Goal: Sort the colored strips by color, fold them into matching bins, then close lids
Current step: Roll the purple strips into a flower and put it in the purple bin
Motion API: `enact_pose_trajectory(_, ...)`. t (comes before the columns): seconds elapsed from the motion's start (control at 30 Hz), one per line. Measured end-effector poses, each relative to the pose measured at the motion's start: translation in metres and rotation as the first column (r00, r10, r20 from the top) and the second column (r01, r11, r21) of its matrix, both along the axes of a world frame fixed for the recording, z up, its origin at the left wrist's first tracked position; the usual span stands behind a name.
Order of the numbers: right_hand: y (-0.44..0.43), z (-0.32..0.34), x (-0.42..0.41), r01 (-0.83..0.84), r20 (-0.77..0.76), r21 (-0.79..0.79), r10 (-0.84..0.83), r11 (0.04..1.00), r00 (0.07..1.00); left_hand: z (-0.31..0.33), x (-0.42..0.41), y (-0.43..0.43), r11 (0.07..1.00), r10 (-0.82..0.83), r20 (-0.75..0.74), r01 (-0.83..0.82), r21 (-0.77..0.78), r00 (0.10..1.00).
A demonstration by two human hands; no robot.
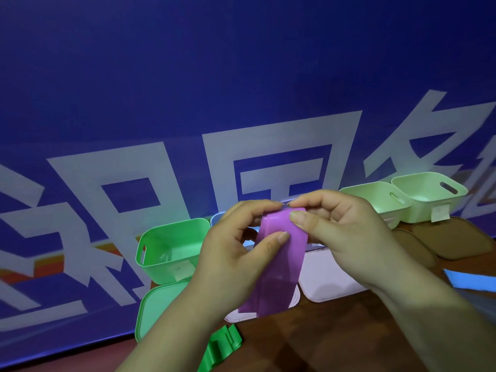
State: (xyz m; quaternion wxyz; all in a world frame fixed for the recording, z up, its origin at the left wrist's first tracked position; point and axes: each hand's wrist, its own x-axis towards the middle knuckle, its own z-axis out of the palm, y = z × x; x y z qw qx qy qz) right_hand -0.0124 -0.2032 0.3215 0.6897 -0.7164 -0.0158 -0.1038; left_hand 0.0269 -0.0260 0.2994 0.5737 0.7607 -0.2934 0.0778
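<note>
A purple strip (pixel 279 267) hangs doubled over between both hands above the table. My left hand (pixel 236 253) pinches its folded top from the left, thumb on the front face. My right hand (pixel 346 232) pinches the same fold from the right. A green bin (pixel 171 251) stands open to the left, with its green lid (pixel 158 304) lying in front of it. A green strip (pixel 222 347) lies crumpled near the front edge. A blue strip (pixel 469 281) lies at the right. Bins behind the hands are mostly hidden.
Two pale green bins (pixel 375 196) (pixel 429 194) stand open at the back right. Brown lids (pixel 456 237) lie in front of them. White lids (pixel 324 277) lie on the brown table under the hands. A blue banner wall with white characters (pixel 241 103) rises directly behind.
</note>
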Motion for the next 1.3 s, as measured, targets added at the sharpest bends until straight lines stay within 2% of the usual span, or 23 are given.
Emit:
enact_pose_trajectory(0.1,0.003,-0.003,-0.002,0.025,-0.009,0.082,-0.025,0.996,1.0,-0.007,-0.004,-0.003,0.999,0.006,0.043,-0.007,0.033,0.999)
enact_pose_trajectory(0.27,0.005,-0.003,-0.006,0.033,-0.053,0.176,-0.024,0.984,0.998,-0.014,-0.011,-0.006,0.999,0.016,0.004,-0.016,0.035,1.0)
enact_pose_trajectory(0.33,0.004,-0.002,-0.009,0.031,-0.063,0.151,-0.022,0.988,0.998,-0.014,-0.011,-0.006,0.999,0.026,0.008,-0.027,0.017,1.0)
enact_pose_trajectory(0.47,0.001,0.001,-0.014,0.02,-0.043,0.055,-0.018,0.998,0.999,-0.01,-0.013,-0.005,0.998,-0.009,-0.101,0.003,-0.066,0.995)
enact_pose_trajectory(0.6,0.0,0.001,-0.02,0.0,0.001,-0.01,0.0,1.0,1.0,-0.004,-0.018,-0.005,0.992,-0.047,-0.143,0.03,-0.12,0.989)
enact_pose_trajectory(0.8,-0.003,-0.004,-0.031,-0.053,0.106,-0.087,0.062,0.995,0.992,0.001,-0.025,-0.007,0.948,-0.122,-0.25,0.038,-0.317,0.96)
enact_pose_trajectory(1.1,-0.016,-0.018,-0.046,-0.028,0.172,-0.172,0.058,0.985,0.983,-0.01,-0.039,-0.022,0.918,-0.21,-0.343,0.065,-0.39,0.915)
enact_pose_trajectory(1.3,-0.029,-0.027,-0.051,-0.019,0.111,-0.136,0.034,0.99,0.993,-0.014,-0.043,-0.037,0.925,-0.197,-0.405,0.032,-0.379,0.893)
